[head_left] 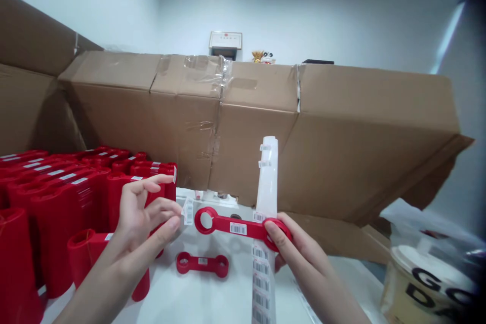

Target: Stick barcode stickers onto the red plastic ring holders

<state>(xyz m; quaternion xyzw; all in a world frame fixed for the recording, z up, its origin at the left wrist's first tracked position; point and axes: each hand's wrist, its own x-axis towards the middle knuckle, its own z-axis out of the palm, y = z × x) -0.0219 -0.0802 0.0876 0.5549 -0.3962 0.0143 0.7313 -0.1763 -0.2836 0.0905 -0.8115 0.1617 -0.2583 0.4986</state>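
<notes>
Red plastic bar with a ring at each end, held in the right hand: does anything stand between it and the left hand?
Only a small white rectangular barcode label, at the fingertips of the left hand, on the side toward the nearer ring of the red bar. Nothing else visible lies in that gap.

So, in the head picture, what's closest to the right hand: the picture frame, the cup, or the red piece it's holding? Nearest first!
1. Red piece: touching, held in the right hand.
2. Cup: off to the right.
3. Picture frame: farthest, high up beyond the cardboard.
</notes>
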